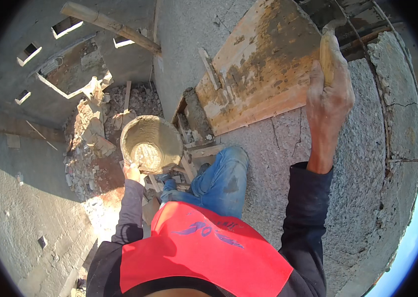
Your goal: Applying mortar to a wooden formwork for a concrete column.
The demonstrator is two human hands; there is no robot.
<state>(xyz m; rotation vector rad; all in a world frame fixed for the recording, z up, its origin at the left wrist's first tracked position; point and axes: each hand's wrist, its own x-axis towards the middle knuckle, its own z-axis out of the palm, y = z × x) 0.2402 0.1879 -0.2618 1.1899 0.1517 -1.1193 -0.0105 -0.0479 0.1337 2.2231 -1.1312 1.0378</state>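
My left hand (133,171) grips the near rim of a round, mortar-coated bucket (165,144), which has wet grey mix (145,154) in its bottom. My right hand (331,93) is closed on the wooden handle of a trowel (326,58), raised at upper right, with its metal end at a dark recess beside a slanting wooden board (258,69). The board is smeared with grey mortar. Rusty bars (385,138) run along the cracked concrete edge to the right of my hand; the trowel's blade is hard to make out.
Below me are timber pieces (201,151) around my legs (224,183) and a heap of rubble and torn sacks (95,133). A rough wall (273,198) stands close at right, a wall with small openings (46,49) at upper left, and a pole (110,24) crosses there.
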